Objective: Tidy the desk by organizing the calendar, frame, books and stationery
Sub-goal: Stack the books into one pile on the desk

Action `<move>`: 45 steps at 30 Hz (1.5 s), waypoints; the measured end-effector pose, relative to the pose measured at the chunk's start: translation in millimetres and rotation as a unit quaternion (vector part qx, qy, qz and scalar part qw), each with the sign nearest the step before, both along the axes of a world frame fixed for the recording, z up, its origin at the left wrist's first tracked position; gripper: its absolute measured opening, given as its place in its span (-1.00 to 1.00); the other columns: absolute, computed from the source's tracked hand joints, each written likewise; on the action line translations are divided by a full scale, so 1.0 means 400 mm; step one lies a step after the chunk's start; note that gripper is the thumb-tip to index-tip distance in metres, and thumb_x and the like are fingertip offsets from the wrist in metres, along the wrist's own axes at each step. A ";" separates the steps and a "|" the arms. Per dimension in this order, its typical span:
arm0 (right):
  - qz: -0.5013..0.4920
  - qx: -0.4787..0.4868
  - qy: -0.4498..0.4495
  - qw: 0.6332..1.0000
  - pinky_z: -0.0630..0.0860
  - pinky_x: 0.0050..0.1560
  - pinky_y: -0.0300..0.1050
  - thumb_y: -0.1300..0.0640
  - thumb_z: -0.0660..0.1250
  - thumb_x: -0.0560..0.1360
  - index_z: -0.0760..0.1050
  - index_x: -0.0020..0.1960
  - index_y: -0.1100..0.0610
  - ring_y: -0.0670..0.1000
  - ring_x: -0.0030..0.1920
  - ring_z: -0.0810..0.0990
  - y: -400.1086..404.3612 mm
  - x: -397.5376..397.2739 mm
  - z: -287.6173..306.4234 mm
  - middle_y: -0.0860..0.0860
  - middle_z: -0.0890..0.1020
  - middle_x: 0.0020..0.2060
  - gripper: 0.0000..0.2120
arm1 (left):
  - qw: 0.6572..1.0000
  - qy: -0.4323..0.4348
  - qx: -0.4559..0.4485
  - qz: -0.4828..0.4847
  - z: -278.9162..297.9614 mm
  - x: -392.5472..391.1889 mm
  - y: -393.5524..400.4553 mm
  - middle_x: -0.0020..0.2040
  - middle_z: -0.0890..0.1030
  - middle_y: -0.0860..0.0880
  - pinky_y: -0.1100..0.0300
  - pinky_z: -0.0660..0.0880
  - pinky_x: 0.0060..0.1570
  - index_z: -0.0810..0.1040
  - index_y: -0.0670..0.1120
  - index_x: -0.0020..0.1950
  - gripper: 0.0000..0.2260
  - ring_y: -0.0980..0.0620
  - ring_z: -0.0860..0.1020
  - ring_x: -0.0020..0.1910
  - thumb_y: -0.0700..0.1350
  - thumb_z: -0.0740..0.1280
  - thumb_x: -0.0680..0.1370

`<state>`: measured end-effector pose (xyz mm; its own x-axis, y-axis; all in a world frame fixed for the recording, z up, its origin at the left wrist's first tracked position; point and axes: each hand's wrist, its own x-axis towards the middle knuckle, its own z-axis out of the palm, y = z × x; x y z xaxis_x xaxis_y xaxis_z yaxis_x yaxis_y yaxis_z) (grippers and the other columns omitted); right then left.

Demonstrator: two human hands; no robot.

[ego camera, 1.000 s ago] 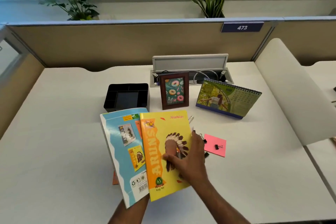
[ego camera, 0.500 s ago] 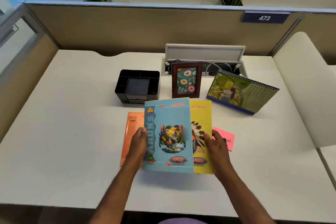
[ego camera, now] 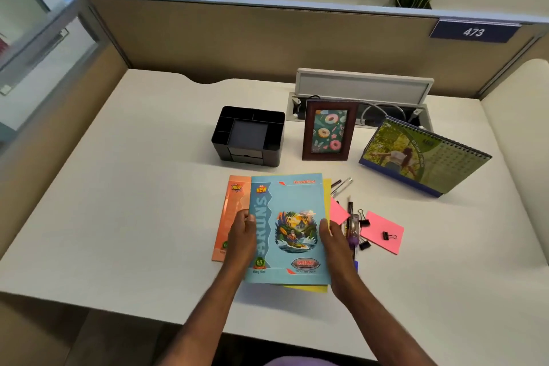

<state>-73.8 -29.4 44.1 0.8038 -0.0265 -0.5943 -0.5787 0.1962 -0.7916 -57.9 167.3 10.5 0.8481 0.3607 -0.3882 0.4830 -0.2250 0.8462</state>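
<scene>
A blue notebook point(ego camera: 286, 211) lies on top of a yellow notebook point(ego camera: 306, 288), which shows only along its right and lower edges. My left hand point(ego camera: 242, 239) grips the pair's left edge and my right hand point(ego camera: 332, 242) grips the right edge. An orange notebook point(ego camera: 233, 211) lies flat, partly under them on the left. Pens point(ego camera: 341, 186), pink sticky notes point(ego camera: 383, 232) and black binder clips point(ego camera: 389, 236) are scattered to the right. A brown photo frame point(ego camera: 329, 131) and a desk calendar point(ego camera: 421, 157) stand behind.
A black desk organiser point(ego camera: 249, 135) stands left of the frame. An open cable tray point(ego camera: 362, 92) sits at the desk's back, under the beige partition. A cream panel point(ego camera: 517, 128) bounds the right side. Two plants stand beyond the partition.
The blue notebook has slid right over the yellow one until it nearly covers it. Both hands now hold the pair by the side edges. The pens and clips have come into view.
</scene>
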 end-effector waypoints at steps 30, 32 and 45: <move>0.030 0.002 -0.019 0.999 0.61 0.03 0.25 0.18 0.23 0.62 0.42 0.35 -0.01 0.19 0.05 0.68 0.014 0.004 -0.092 0.07 0.68 0.12 -0.69 | 0.990 0.079 -0.101 0.052 -0.004 0.029 0.201 0.09 0.67 -0.12 -0.06 0.64 -0.10 0.53 -0.05 0.17 -0.81 -0.14 0.68 -0.05 -0.20 0.37 0.58; 0.029 0.013 -0.013 0.999 0.61 0.05 0.26 0.19 0.23 0.63 0.41 0.36 -0.01 0.19 0.06 0.68 0.035 0.015 -0.097 0.08 0.66 0.15 -0.68 | 0.982 0.059 -0.171 0.055 0.017 0.009 0.197 0.06 0.70 -0.13 -0.05 0.63 -0.17 0.55 -0.04 0.19 -0.81 -0.16 0.70 -0.08 -0.19 0.35 0.59; 0.121 0.010 -0.065 0.990 0.60 0.10 0.20 0.15 0.23 0.63 0.38 0.34 -0.04 0.10 0.10 0.67 0.141 0.039 -0.072 0.08 0.61 0.22 -0.71 | 0.974 -0.046 -0.216 0.054 0.050 -0.053 0.204 -0.03 0.72 -0.19 0.07 0.64 -0.19 0.64 -0.14 0.10 -0.33 -0.13 0.69 -0.16 0.25 0.62 0.16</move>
